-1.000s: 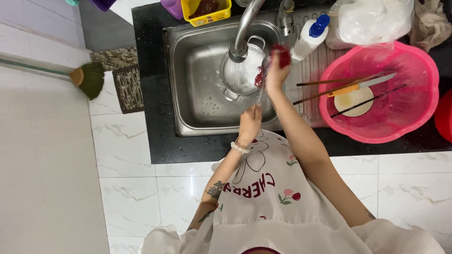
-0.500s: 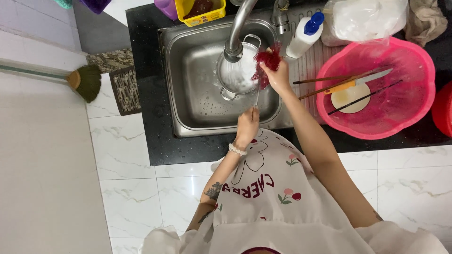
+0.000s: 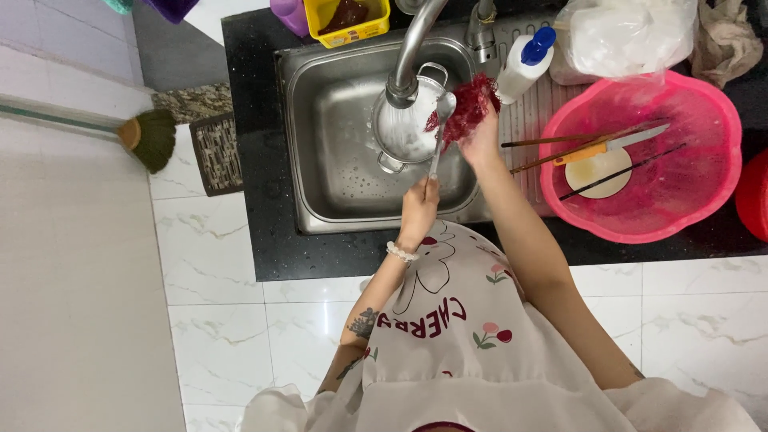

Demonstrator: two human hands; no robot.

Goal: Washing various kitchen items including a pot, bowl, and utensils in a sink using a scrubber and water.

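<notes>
My left hand (image 3: 418,211) grips the handle of a metal spoon (image 3: 439,132) and holds it over the steel sink (image 3: 320,136). My right hand (image 3: 482,136) is closed on a dark red scrubbing pad (image 3: 466,106) pressed against the spoon's bowl. Both hands are just right of the curved tap (image 3: 410,56). A small metal pot (image 3: 404,124) with soapy water sits in the sink under the tap.
A pink plastic basin (image 3: 704,192) at the right holds a knife, chopsticks and a small plate. A white bottle with a blue cap (image 3: 524,64) stands behind the sink. A yellow tub (image 3: 348,20), a clear plastic bag (image 3: 624,36) and a broom (image 3: 148,136) are nearby.
My right hand with the red pad has moved down from near the tap to the spoon's bowl. The left hand stays on the spoon handle.
</notes>
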